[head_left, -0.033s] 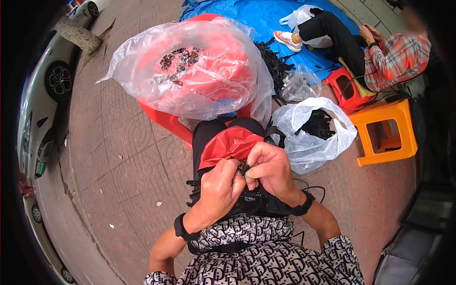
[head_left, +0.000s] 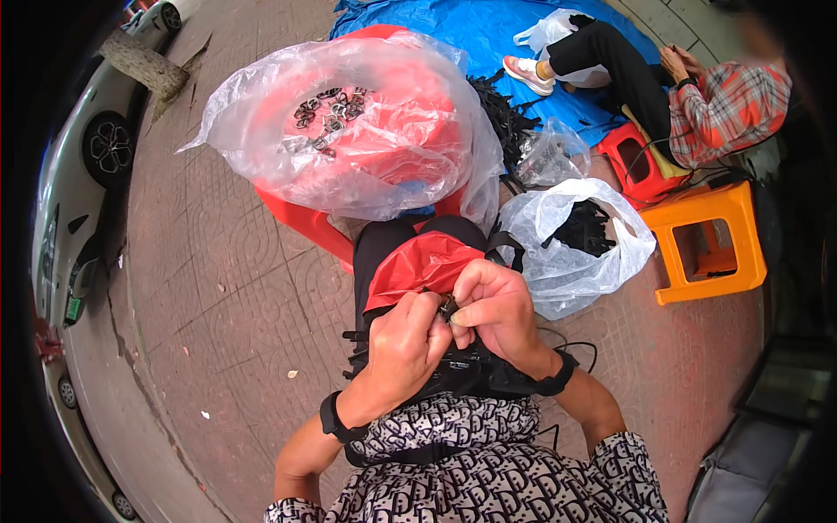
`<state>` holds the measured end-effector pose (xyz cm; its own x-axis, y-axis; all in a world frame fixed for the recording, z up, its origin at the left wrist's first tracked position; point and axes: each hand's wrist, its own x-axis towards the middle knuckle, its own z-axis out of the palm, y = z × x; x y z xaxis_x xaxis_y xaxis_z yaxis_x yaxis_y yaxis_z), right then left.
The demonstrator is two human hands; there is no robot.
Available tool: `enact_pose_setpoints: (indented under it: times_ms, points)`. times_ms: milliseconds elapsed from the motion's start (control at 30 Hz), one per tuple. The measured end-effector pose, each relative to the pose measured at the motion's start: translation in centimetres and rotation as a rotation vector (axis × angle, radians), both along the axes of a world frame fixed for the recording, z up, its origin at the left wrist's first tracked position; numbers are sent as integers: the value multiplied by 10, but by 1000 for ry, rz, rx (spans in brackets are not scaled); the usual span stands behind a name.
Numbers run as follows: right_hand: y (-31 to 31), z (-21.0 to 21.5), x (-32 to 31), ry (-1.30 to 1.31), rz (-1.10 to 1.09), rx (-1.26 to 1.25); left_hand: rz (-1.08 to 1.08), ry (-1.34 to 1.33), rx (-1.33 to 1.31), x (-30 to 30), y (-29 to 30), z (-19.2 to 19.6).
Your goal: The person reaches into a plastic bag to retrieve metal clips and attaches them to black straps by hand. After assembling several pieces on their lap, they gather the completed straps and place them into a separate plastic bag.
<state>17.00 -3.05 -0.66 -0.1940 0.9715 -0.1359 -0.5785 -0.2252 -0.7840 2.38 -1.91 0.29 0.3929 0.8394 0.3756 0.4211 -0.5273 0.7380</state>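
Note:
Above my lap both hands meet at a small dark buckle, pinched between the fingertips. My left hand is closed, its thumb and forefinger at the buckle's left side. From the right, my right hand grips it with thumb and bent fingers. The fingers cover much of the buckle, so its full shape is hidden. Beneath the hands a red plastic sheet lies over my dark trousers. Ahead, several similar dark buckles lie scattered on a red stool covered with clear plastic.
Right of my knees is a white plastic bag holding black strips. Beyond it are an orange stool and a person on a red stool, beside a blue tarp. A parked car stands far left.

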Motion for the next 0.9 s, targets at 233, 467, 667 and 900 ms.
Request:
enact_pose_setpoints:
  times_ms: [233,467,667,900]
  points:
    - [1,3,0,-30,-1,-35,-41,96,146,-4,4,-7]
    - [11,15,3,-252,90,94,-26,81,203,-2,2,-6]
    - [16,10,4,-854,-129,589,-40,-13,-71,-2,-1,6]
    - [13,10,13,-644,6,485,-134,-89,-565,-3,-6,9]
